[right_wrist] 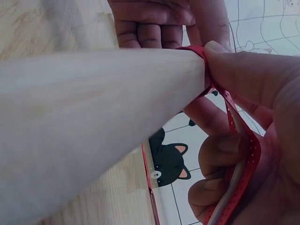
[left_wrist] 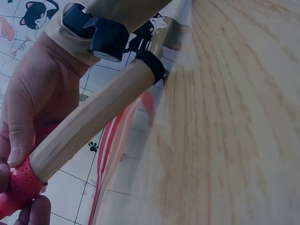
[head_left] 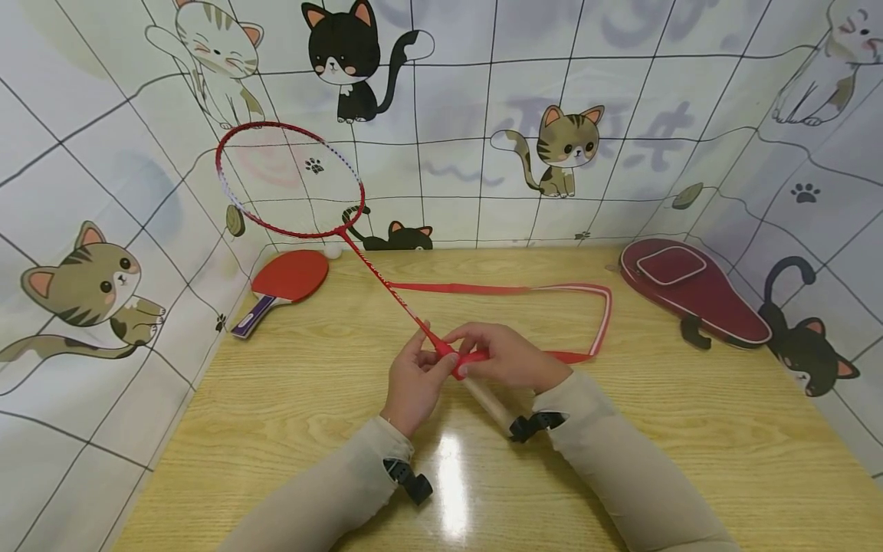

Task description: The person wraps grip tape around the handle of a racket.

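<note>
A badminton racket (head_left: 400,300) with a red frame and no visible strings slants up to the left. Its bare wooden handle (left_wrist: 89,117) ends in a black butt. My left hand (head_left: 412,387) grips the top of the handle, thumb on the red perforated grip tape (left_wrist: 26,183) wrapped there. Opposite it, my right hand (head_left: 513,356) pinches the same tape, its thumb at the wrap's edge. In the right wrist view, the tape strip (right_wrist: 246,164) runs through the curled fingers of that hand. The loose length loops over the table behind and to the right.
At the back left lie a red table tennis paddle (head_left: 293,274) and a white ball (head_left: 333,251). A dark red paddle case (head_left: 690,287) lies at the back right. Cat-patterned cloth walls (head_left: 455,169) border the wooden table (head_left: 290,429) at back and sides.
</note>
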`<state>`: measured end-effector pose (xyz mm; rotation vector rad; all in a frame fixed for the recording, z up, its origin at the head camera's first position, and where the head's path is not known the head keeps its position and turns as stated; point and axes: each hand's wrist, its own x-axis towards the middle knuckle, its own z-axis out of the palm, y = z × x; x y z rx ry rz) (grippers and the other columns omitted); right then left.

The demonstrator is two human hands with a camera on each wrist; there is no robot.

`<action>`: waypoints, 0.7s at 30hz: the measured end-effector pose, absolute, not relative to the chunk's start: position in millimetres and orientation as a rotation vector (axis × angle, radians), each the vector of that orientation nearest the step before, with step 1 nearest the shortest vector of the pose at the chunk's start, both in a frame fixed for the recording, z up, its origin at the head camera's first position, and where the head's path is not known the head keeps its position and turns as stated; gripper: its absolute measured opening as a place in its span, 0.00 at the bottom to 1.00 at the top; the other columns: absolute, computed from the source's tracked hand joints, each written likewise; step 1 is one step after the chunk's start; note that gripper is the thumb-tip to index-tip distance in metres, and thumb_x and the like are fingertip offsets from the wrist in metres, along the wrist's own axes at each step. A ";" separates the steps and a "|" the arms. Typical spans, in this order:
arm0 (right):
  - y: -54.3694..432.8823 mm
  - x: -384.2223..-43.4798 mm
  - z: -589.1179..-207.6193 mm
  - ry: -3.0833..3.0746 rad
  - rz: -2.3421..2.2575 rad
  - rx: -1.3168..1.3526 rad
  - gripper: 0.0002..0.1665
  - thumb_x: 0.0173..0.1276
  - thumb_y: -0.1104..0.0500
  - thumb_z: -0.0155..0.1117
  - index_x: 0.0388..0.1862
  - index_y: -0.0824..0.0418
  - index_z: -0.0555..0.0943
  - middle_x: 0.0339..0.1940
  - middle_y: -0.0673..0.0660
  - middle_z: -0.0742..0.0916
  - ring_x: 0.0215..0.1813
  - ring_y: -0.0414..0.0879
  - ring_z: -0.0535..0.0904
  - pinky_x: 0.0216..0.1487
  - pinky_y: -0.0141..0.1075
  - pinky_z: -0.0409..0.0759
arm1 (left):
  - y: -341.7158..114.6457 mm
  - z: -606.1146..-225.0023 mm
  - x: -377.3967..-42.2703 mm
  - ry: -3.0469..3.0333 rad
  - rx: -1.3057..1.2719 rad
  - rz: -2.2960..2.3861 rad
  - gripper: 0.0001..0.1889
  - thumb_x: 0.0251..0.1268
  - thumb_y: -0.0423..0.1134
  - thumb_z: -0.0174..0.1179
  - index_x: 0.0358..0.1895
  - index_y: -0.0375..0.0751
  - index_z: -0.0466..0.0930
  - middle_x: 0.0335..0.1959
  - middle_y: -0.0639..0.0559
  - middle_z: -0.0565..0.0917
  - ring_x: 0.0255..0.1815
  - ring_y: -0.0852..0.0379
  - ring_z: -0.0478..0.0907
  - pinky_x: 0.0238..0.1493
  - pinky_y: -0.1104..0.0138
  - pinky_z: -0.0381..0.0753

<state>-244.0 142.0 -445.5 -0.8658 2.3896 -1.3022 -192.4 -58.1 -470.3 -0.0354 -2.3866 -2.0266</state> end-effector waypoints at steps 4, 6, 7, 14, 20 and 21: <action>140.5 -242.7 -444.9 2.408 -1.289 -0.878 0.29 0.68 0.58 0.77 0.67 0.46 0.82 0.43 0.48 0.88 0.36 0.46 0.82 0.39 0.39 0.82 | -58.4 -471.2 -193.1 -2.383 -0.033 -2.010 0.40 0.71 0.40 0.70 0.83 0.44 0.62 0.40 0.44 0.88 0.39 0.55 0.88 0.40 0.68 0.83; 140.4 -243.0 -445.2 2.411 -1.277 -0.883 0.29 0.69 0.59 0.76 0.68 0.45 0.82 0.43 0.47 0.88 0.34 0.45 0.81 0.37 0.38 0.81 | -59.2 -471.3 -193.2 -2.382 -0.025 -2.020 0.39 0.71 0.40 0.70 0.82 0.44 0.63 0.40 0.44 0.88 0.39 0.54 0.87 0.40 0.68 0.83; 140.8 -243.3 -445.3 2.412 -1.271 -0.881 0.29 0.70 0.60 0.75 0.68 0.44 0.82 0.44 0.47 0.88 0.33 0.45 0.80 0.36 0.37 0.80 | -59.3 -470.9 -193.0 -2.385 -0.023 -2.025 0.38 0.72 0.40 0.69 0.82 0.44 0.63 0.40 0.44 0.88 0.39 0.54 0.87 0.40 0.67 0.83; 145.0 -244.9 -444.5 2.405 -1.231 -0.871 0.28 0.73 0.62 0.71 0.69 0.44 0.83 0.46 0.47 0.88 0.32 0.46 0.79 0.35 0.37 0.80 | -58.7 -470.3 -193.2 -2.397 -0.006 -2.061 0.30 0.73 0.39 0.68 0.73 0.47 0.66 0.41 0.44 0.88 0.40 0.51 0.87 0.43 0.64 0.84; 148.4 -247.5 -444.7 2.381 -1.231 -0.887 0.27 0.74 0.65 0.68 0.69 0.45 0.84 0.48 0.49 0.89 0.33 0.45 0.79 0.35 0.35 0.79 | -59.0 -472.5 -195.0 -2.373 -0.040 -2.101 0.28 0.74 0.36 0.65 0.71 0.39 0.63 0.43 0.40 0.89 0.41 0.51 0.88 0.42 0.65 0.81; 148.9 -247.9 -444.7 2.374 -1.235 -0.890 0.27 0.74 0.66 0.67 0.68 0.47 0.84 0.49 0.50 0.89 0.33 0.45 0.79 0.35 0.34 0.79 | -59.2 -472.8 -195.2 -2.371 -0.035 -2.117 0.27 0.74 0.35 0.65 0.70 0.39 0.63 0.44 0.40 0.89 0.41 0.51 0.88 0.43 0.65 0.81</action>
